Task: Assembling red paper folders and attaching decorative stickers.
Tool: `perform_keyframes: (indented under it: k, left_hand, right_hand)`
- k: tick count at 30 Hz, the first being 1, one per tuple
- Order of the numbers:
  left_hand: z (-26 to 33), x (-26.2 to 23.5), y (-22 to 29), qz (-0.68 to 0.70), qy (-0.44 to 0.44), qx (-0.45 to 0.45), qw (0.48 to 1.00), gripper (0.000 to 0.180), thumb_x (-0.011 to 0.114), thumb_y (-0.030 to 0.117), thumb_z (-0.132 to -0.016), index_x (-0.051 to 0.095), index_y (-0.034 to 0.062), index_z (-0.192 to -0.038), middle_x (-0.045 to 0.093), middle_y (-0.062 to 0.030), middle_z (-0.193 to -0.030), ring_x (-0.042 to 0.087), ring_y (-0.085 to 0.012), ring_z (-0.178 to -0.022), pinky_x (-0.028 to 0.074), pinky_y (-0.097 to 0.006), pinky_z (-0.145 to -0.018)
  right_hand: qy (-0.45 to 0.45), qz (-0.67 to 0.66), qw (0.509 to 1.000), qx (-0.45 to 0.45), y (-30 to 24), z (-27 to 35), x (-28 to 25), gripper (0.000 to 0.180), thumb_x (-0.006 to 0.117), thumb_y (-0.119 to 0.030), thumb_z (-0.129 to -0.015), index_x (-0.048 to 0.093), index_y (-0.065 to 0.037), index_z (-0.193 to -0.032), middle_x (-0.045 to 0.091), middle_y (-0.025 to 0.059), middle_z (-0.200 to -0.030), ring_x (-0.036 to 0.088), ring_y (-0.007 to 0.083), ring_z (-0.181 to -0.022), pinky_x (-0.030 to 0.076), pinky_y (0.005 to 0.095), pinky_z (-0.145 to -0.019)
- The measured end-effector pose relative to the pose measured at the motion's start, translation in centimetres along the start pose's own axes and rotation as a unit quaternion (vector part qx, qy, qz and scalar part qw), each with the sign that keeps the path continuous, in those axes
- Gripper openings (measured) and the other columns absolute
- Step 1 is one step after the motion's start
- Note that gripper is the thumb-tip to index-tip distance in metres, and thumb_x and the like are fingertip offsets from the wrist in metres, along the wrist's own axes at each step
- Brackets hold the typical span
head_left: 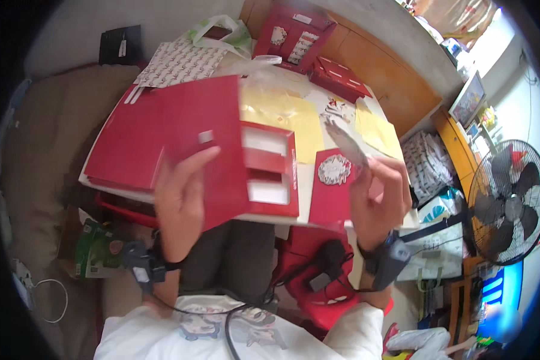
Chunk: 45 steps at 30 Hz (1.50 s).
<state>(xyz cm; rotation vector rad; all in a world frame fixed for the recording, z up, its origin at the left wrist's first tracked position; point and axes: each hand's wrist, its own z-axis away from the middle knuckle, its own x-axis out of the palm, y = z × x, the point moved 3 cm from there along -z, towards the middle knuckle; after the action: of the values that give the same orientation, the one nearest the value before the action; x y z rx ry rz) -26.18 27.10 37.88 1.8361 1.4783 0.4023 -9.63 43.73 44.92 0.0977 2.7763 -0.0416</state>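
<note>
My left hand [183, 207] grips a dark red card panel [222, 162], tilted up over the table. On the panel, by my fingertips, sits a small white square [205, 137]. Between thumb and fingers of my right hand [381, 195] is a thin greyish-white cut-out piece [347, 141], seen nearly edge-on and blurred. Just left of that hand lies a red card [329, 201] bearing a white floral cut-out [335, 170]. An open red box [295, 180] with white compartments is partly hidden behind the raised panel.
Flat red panels [123, 141] are stacked at the table's left. Yellow sheets [294, 114] and more cut-outs [339, 111] lie mid-table. Red boxes [294, 36] stand at the back. A fan [513, 207] is at the right, a red stool [318, 300] below the table. Another person's legs [423, 342] show lower right.
</note>
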Motion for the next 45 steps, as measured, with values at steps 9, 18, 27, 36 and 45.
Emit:
perform_keyframes:
  k: [9,18,27,36,45]
  left_hand:
    - [4.1,-0.3,6.4,0.287,-0.125,0.043,0.949,0.026,0.063,0.008,-0.077,0.063,0.0039,-0.102,0.054,-0.0147,-0.108,0.055,-0.0252,-0.1,0.043,-0.033,-0.085]
    - [6.7,-3.2,6.3,0.296,-0.186,0.011,0.937,0.034,0.075,0.013,-0.068,0.065,0.0045,-0.1,0.054,-0.0141,-0.109,0.057,-0.0249,-0.096,0.047,-0.032,-0.08]
    - [7.8,-3.5,5.8,0.26,-0.199,0.096,0.94,0.037,0.078,0.015,-0.063,0.066,0.0059,-0.096,0.054,-0.014,-0.109,0.057,-0.0278,-0.095,0.048,-0.035,-0.079]
    - [8.4,-3.3,5.3,0.241,-0.222,0.113,0.938,0.04,0.081,0.015,-0.055,0.067,0.0074,-0.091,0.052,-0.0146,-0.11,0.056,-0.0289,-0.097,0.047,-0.035,-0.081]
    - [7.7,-3.3,4.5,0.262,-0.306,0.106,0.909,0.056,0.085,0.022,-0.051,0.063,0.0063,-0.101,0.049,-0.0145,-0.117,0.05,-0.0293,-0.107,0.042,-0.037,-0.09]
  right_hand:
    - [0.161,-0.013,0.985,0.067,-12.4,5.9,-0.6,0.019,0.06,-0.002,-0.075,0.056,-0.002,-0.094,0.058,0.0161,-0.09,0.061,0.0291,-0.079,0.053,0.033,-0.067]
    - [0.063,-0.167,0.98,0.091,-14.9,6.7,-1.4,0.033,0.066,-0.009,-0.075,0.053,-0.001,-0.104,0.04,0.026,-0.127,0.054,0.0328,-0.103,0.05,0.0358,-0.079]
    - [0.029,-0.359,0.916,0.178,-14.4,8.5,-1.5,0.07,0.071,-0.026,-0.075,0.035,-0.002,-0.129,0.033,0.0208,-0.134,0.041,0.0255,-0.119,0.045,0.034,-0.084]
    - [-0.013,-0.356,0.902,0.246,-14.5,9.1,-2.2,0.067,0.074,-0.016,-0.072,0.04,-0.002,-0.127,0.037,0.0152,-0.126,0.043,0.0241,-0.115,0.044,0.0362,-0.088]
    - [-0.009,-0.417,0.886,0.202,-14.9,9.7,-2.0,0.067,0.078,-0.016,-0.067,0.045,-0.002,-0.124,0.038,0.018,-0.125,0.046,0.0257,-0.112,0.047,0.0367,-0.088]
